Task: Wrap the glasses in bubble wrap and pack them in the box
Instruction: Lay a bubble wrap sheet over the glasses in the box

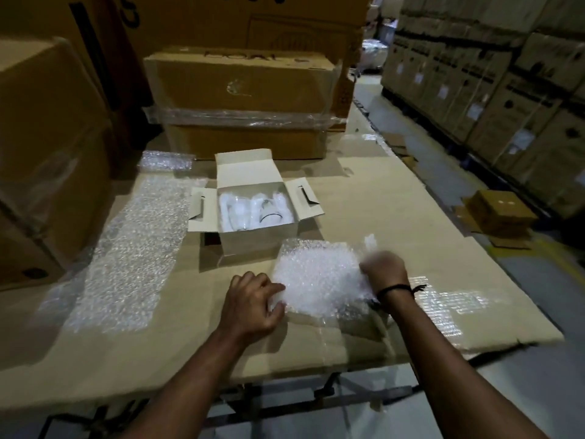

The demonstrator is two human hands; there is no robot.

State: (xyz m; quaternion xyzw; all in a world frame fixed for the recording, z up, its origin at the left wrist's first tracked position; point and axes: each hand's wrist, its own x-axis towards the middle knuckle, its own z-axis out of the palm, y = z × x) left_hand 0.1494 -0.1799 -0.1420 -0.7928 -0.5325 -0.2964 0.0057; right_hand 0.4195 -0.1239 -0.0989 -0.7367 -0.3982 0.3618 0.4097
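Both my hands grip a bubble-wrap bundle near the worktop's near edge.

I see the cardboard-covered worktop (395,217) with a taped carton (243,99) at its far edge and a loose sheet of bubble wrap (126,258) along its left side. Mid-worktop the small white box (256,245) stands with its flaps open, and wrapped glasses (253,210) lie inside. Just in front of it, touching the worktop, is the bubble-wrap bundle (319,280). My left hand (253,302) pinches its left end; my right hand (384,269), blurred, curls round its right end. What the bundle holds, I cannot tell.
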